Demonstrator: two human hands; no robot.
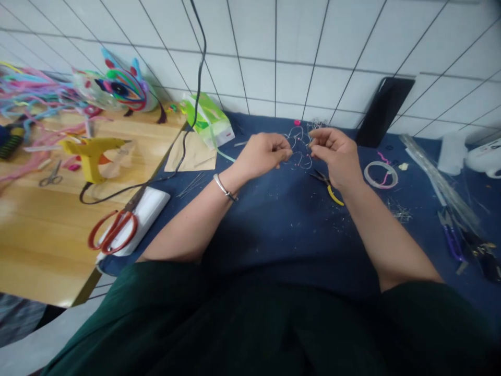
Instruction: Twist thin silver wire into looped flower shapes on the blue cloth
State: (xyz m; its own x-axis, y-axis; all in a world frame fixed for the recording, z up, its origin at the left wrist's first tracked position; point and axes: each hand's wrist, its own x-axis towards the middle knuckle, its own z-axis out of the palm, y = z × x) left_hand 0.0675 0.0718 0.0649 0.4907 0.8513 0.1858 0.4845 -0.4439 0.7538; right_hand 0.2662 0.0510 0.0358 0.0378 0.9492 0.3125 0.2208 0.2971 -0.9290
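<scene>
Barely distinct: wirework (299,139) between left hand (266,154) and right hand (337,156), pinched in each grip.

a wall (254,86) of pale, glossy tiles runs across the back, its dark grout lines forming a grid that fans outward toward both sides. 2 work surfaces lie in front of it: on the left, a light wooden tabletop (39,237) with visible grain and a squared near corner; to its right, a broad surface under dark blue cloth (254,214). the light is soft and cool on the tiles. below the wood, a patterned grey patch (19,318) is too blurred to identify.
</scene>
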